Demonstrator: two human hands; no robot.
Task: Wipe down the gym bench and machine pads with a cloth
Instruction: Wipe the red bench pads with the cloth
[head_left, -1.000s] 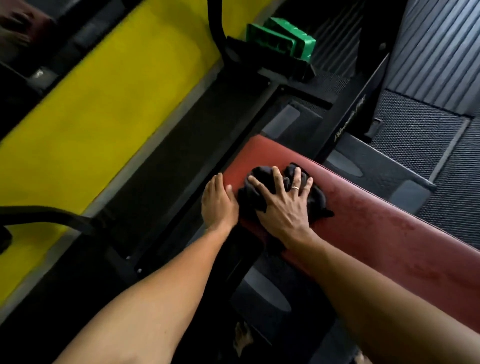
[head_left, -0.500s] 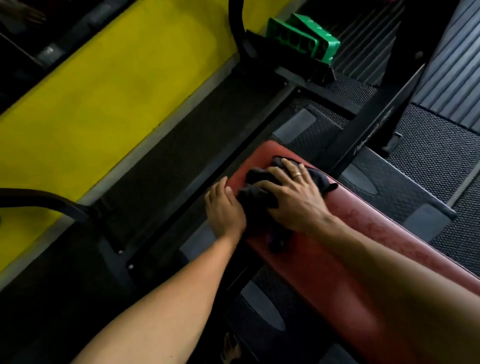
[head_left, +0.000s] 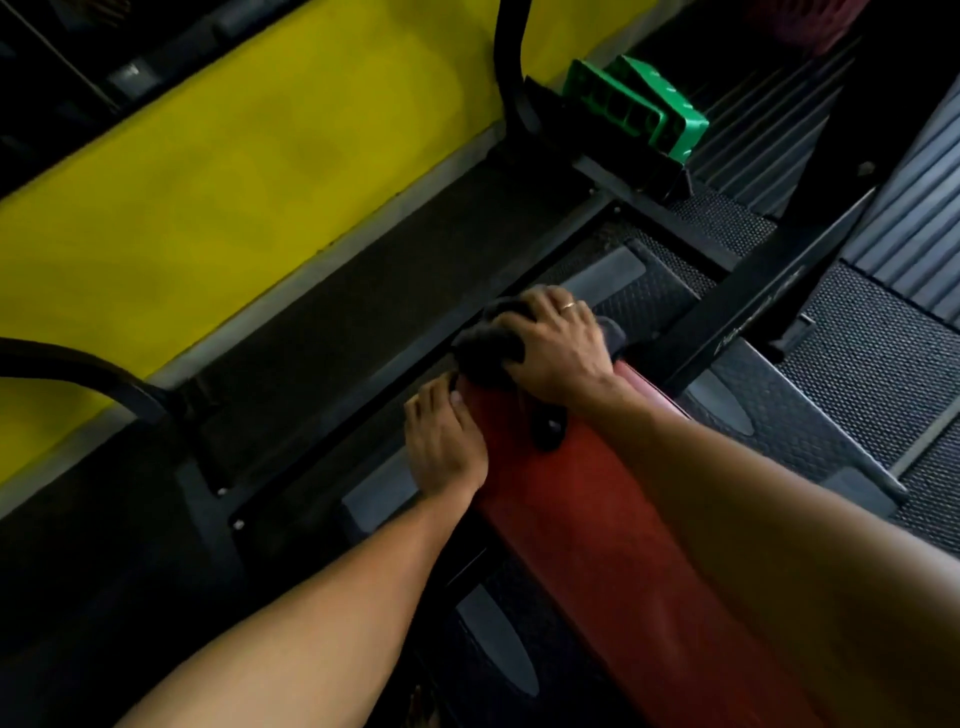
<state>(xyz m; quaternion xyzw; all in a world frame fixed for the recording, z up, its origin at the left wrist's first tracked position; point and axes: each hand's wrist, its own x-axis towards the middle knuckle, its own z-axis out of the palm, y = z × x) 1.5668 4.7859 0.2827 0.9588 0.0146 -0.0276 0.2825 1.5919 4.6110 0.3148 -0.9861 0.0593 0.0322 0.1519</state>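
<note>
A dark red padded bench (head_left: 582, 525) runs from the lower right up toward the middle. A black cloth (head_left: 488, 348) is bunched over its far end. My right hand (head_left: 556, 348), with a ring on one finger, lies over the cloth and its fingers curl down round it at the pad's end. My left hand (head_left: 444, 441) rests on the bench's left edge just behind the cloth, fingers fairly straight and thumb against the pad's side.
A black steel frame bar (head_left: 737, 317) crosses just beyond the bench end. A green plastic block (head_left: 644, 109) sits on the frame at the top. Yellow flooring (head_left: 234, 171) lies to the left, black textured mats (head_left: 857, 374) to the right. A curved black tube (head_left: 506, 62) rises at the top.
My right hand has pushed the cloth along the pad to its far end and curled over the edge. My left hand stayed on the bench's left side.
</note>
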